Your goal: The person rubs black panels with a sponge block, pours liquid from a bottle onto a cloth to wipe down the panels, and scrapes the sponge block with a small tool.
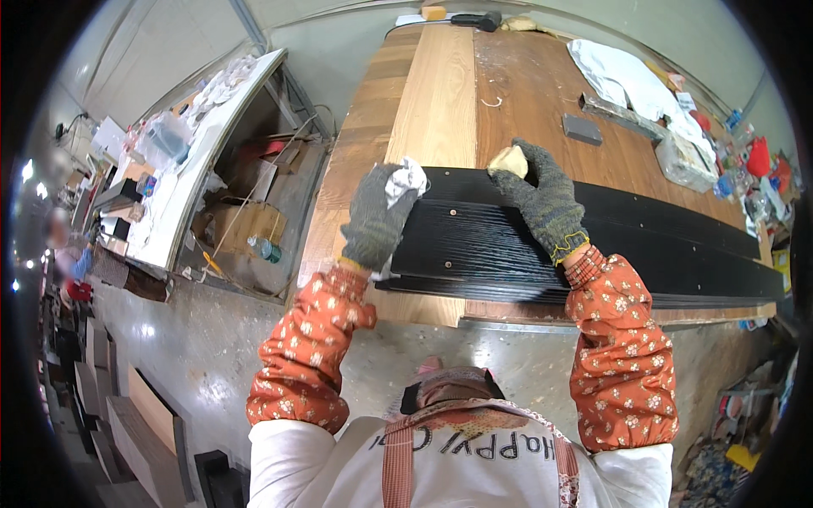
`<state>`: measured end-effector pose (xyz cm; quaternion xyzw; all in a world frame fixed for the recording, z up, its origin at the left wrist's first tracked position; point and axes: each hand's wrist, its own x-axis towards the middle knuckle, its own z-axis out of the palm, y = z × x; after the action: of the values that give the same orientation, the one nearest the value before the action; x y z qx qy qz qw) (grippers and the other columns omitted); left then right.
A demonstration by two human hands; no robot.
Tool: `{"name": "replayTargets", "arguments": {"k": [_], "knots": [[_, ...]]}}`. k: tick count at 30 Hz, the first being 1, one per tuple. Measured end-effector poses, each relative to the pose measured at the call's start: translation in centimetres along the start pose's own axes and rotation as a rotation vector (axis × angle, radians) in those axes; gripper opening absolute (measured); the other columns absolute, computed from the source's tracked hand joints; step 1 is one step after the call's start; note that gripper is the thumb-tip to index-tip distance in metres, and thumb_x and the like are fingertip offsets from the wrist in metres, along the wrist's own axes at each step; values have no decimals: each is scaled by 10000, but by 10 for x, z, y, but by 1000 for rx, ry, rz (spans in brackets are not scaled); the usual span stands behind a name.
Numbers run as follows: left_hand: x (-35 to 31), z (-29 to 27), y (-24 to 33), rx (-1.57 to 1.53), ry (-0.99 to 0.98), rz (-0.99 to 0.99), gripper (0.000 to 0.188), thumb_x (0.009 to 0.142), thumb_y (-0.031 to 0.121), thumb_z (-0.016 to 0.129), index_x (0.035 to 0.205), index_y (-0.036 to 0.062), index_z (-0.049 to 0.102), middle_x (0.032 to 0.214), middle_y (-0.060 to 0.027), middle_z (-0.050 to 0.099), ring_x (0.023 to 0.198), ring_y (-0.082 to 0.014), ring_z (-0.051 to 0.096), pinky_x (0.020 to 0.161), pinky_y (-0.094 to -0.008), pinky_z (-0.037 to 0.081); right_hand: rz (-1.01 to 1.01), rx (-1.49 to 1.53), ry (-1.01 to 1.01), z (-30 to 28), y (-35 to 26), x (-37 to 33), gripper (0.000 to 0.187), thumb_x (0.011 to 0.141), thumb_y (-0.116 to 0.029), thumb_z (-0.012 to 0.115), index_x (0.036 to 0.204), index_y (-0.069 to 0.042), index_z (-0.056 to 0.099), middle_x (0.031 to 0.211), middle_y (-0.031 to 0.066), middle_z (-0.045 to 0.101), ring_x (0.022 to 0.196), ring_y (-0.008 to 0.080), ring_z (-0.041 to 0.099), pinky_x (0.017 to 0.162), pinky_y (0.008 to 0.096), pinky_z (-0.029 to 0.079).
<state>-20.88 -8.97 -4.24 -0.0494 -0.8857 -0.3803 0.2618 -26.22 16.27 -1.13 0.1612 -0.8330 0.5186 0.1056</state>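
Observation:
Black wood-grain boards (474, 245), dotted with a few small screw-like spots, lie side by side along the near edge of the wooden workbench (436, 93). My left hand (373, 220), in a dark grey knit glove, is closed on a crumpled white cloth (407, 181) by the boards' left end. Above the boards' far edge, my right hand (542, 195), gloved alike, pinches a pale yellow wad (508, 162), perhaps a sponge or folded cloth. Floral orange sleeves cover both forearms.
A grey block (582, 129) sits on the bench beyond the boards. To its right are a long narrow bar (622, 116), a white cloth (618, 80) and a plastic tub (686, 161). A black-handled tool (477, 21) lies at the far edge. A cluttered side table (190, 161) stands left.

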Motion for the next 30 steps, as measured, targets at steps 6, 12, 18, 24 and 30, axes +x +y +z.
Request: {"name": "replayTargets", "arguments": {"k": [6, 12, 18, 24, 30], "knots": [[-85, -38, 44, -54, 14, 161, 327, 779, -49, 643, 1089, 24, 569, 1016, -142, 606, 935, -286, 604, 828, -369, 474, -21, -19, -3, -1, -3, 0, 565, 802, -306, 747, 1260, -50, 536, 1135, 135, 628, 1044, 235, 622, 907, 344, 496], [-128, -53, 47, -581, 245, -647, 391, 855, 161, 697, 1152, 18, 486, 950, -63, 587, 810, -116, 577, 669, -239, 486, -27, 1, -15, -1, 2, 1, 564, 809, -310, 743, 1264, -49, 535, 1136, 131, 627, 1056, 235, 614, 918, 348, 491], [-106, -57, 82, -531, 371, -259, 430, 897, 201, 630, 1246, 15, 459, 1115, -109, 539, 1046, -204, 519, 908, -352, 434, 29, 80, -29, 0, 1, -1, 553, 807, -267, 752, 1261, -35, 538, 1151, 131, 625, 1063, 218, 606, 925, 331, 484], [-103, -18, 56, 102, 259, 179, 320, 836, 45, 645, 1140, 31, 545, 1112, -166, 550, 1012, -325, 559, 887, -421, 451, 12, 105, -20, 0, -3, 0, 545, 808, -238, 753, 1258, -16, 540, 1143, 133, 625, 1054, 214, 606, 922, 321, 480], [-124, -32, 32, -404, 482, -133, 46, 893, 2, 532, 932, -4, 556, 922, -49, 574, 823, -89, 547, 766, -219, 463, -16, 126, -5, 3, 6, 0, 533, 812, -223, 750, 1251, -4, 541, 1120, 123, 630, 1035, 199, 605, 910, 313, 483]]}}
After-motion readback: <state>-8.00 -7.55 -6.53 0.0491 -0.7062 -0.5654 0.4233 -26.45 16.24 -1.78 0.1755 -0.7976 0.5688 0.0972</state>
